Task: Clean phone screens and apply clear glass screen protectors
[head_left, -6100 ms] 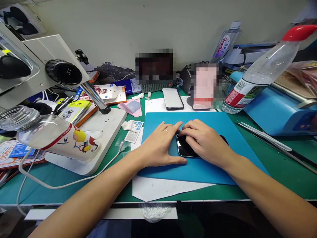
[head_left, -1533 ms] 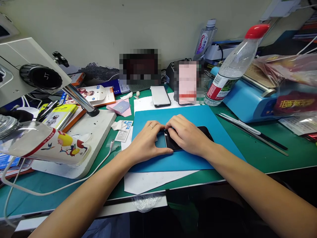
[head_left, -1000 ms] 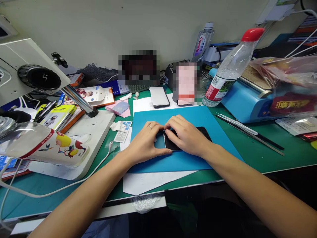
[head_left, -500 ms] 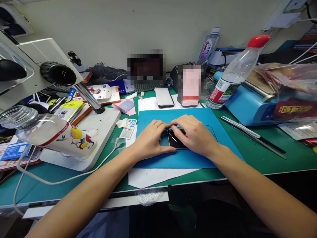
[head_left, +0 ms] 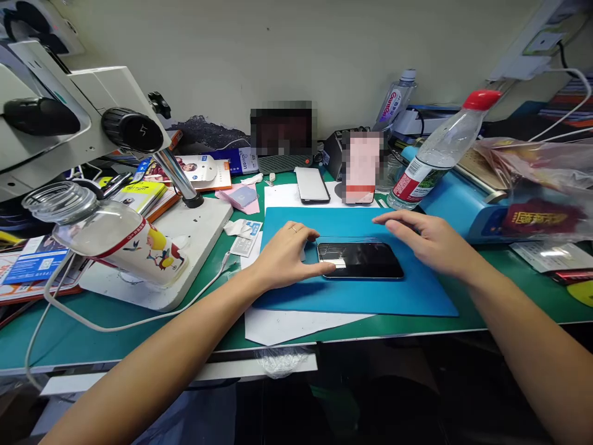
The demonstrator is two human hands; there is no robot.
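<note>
A black smartphone (head_left: 370, 261) lies face up on the blue mat (head_left: 296, 300), a white reflection near its left end. My left hand (head_left: 287, 256), with a ring on one finger, grips that end: the thumb rests at the near corner, the fingertips at the far corner. Along the phone's far side runs a faint thin edge, perhaps of a clear sheet; I cannot tell. To the right, my right hand (head_left: 428, 241) is raised above the mat, fingers apart and holding nothing, clear of the phone.
A microscope stand (head_left: 183, 185) and a glass jar (head_left: 125, 238) stand at the left, with a white cable (head_left: 139, 324) in front. Behind the mat are a flat pale device (head_left: 312, 184) and an upright phone (head_left: 361, 167). A red-capped bottle (head_left: 430, 161) leans at the right.
My right hand has lifted off the phone and moved right, uncovering its screen. My left hand stays at the phone's left end. The camera view has shifted slightly.
</note>
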